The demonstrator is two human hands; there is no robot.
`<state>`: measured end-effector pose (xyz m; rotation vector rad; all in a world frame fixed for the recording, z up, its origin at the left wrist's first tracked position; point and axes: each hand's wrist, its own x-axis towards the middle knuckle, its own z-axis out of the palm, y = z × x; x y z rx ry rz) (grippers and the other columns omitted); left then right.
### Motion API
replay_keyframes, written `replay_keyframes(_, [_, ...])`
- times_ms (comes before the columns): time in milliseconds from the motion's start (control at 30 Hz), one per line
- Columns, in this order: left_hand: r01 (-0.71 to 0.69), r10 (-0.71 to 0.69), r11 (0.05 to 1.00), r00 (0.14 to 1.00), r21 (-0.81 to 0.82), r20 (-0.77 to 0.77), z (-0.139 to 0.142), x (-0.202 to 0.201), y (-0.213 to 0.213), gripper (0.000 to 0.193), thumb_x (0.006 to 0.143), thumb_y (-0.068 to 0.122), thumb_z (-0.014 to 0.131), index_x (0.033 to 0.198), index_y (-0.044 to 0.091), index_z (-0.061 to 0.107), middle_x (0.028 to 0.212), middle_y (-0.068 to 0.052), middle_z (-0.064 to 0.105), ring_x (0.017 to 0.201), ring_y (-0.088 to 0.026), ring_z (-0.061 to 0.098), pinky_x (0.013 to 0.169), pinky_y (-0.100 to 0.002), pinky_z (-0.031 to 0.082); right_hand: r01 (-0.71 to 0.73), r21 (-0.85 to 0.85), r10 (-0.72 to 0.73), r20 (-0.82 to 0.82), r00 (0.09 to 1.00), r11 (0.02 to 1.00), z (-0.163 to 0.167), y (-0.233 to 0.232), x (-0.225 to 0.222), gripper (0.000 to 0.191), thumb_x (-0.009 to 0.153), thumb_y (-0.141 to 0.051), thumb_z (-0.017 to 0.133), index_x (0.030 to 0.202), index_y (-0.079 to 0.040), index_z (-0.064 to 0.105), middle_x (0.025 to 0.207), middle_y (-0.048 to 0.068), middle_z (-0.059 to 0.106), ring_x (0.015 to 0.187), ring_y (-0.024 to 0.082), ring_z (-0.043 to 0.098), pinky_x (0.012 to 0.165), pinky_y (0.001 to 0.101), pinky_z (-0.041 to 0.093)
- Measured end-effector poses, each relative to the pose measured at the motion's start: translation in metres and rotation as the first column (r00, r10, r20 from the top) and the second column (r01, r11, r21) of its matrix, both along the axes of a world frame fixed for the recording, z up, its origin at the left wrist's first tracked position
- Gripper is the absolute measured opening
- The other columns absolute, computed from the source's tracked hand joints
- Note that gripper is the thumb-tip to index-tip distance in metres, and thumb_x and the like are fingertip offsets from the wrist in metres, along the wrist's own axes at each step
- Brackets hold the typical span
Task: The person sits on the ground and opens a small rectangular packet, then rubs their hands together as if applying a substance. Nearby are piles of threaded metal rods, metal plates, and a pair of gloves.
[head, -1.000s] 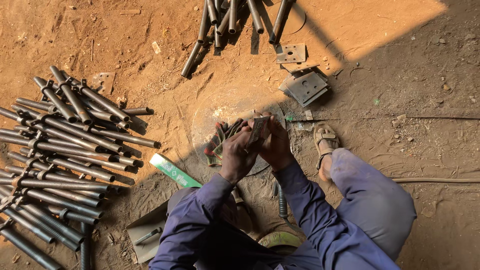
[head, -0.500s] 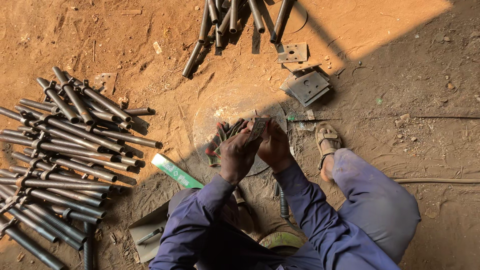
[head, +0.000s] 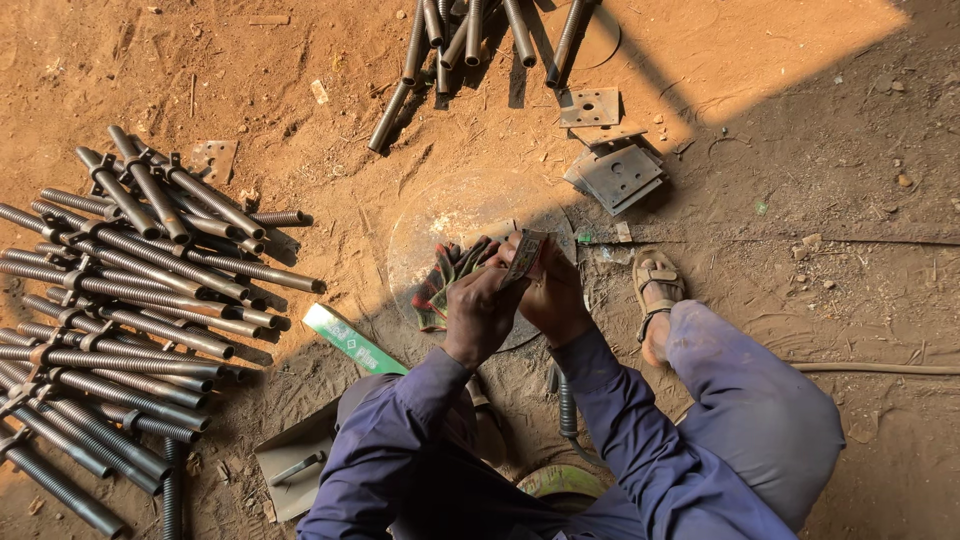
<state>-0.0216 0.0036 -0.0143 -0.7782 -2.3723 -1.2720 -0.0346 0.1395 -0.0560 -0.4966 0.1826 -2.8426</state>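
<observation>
Bare orange-brown dirt floor (head: 800, 130) spreads underfoot, scattered with pebbles and scraps. Strong sunlight falls across the upper part, while a hard-edged shadow covers the right side and the lower ground. A heap of threaded steel rods (head: 130, 310) lies at left, more rods (head: 470, 40) at top, square metal plates (head: 615, 175) near them.

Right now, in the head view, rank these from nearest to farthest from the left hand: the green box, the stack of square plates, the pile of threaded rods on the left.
From the left hand:
1. Green box, just lower left.
2. Stack of square plates, upper right.
3. Pile of threaded rods, far left; its near ends make this close to the plates.
</observation>
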Motion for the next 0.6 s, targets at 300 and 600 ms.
replay_keyframes(300, [0.006,-0.004,1.000,0.996,0.028,-0.085,0.014,0.001,0.002,0.016,0.096,0.013,0.071,0.108,0.002,0.070,0.103,-0.018,0.072,0.087,-0.029,0.074,0.073,-0.037,0.061,-0.037,0.007,0.037,-0.045,0.998,0.999,-0.007,0.002,-0.001,0.037,0.110,-0.039,0.062,0.122,-0.005,0.056,0.119,0.008,0.055,0.119,0.022,0.055,0.111,0.0387,0.047])
replay_keyframes(600, [0.086,-0.080,0.994,0.993,-0.069,0.087,0.015,-0.001,0.009,0.016,0.097,0.015,0.075,0.088,0.007,0.065,0.078,-0.011,0.066,0.071,-0.027,0.069,0.068,-0.041,0.056,-0.133,-0.042,0.133,-0.007,0.991,0.990,0.002,0.010,0.001,0.037,0.110,-0.039,0.062,0.121,-0.005,0.053,0.120,0.007,0.054,0.120,0.021,0.056,0.108,0.0343,0.049])
